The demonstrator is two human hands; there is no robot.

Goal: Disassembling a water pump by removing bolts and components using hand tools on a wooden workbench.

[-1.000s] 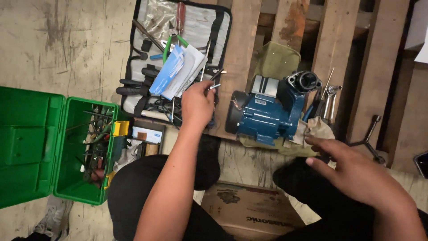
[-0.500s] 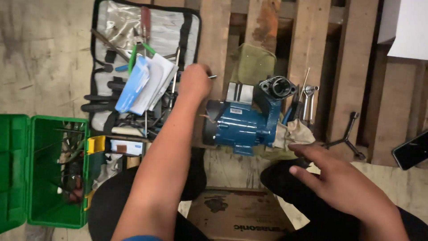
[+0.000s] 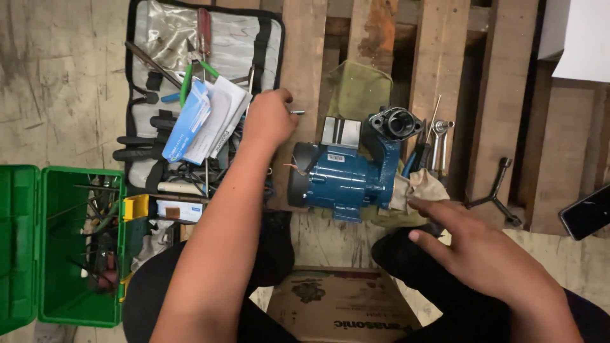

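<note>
Clearly the left hand [image 3: 270, 117] is closed around a small metal bit [image 3: 297, 112] whose tip pokes out toward three o'clock, right at the edge of the open tool roll [image 3: 152, 38]. Just at its four o'clock sits the blue pump motor [image 3: 346, 174] on the wooden pallet [image 3: 298, 44]. The right hand [image 3: 473, 251] lies open and empty, fingertips touching the rag [image 3: 419, 187] at the pump's three o'clock. This looks like tool-picking; bringing the bit to the pump would need careful aim.

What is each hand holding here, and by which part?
The left hand pinches a small metal bolt-like piece by one end, the other end sticking out. The right hand holds nothing, its fingers near the pale rag.
</note>
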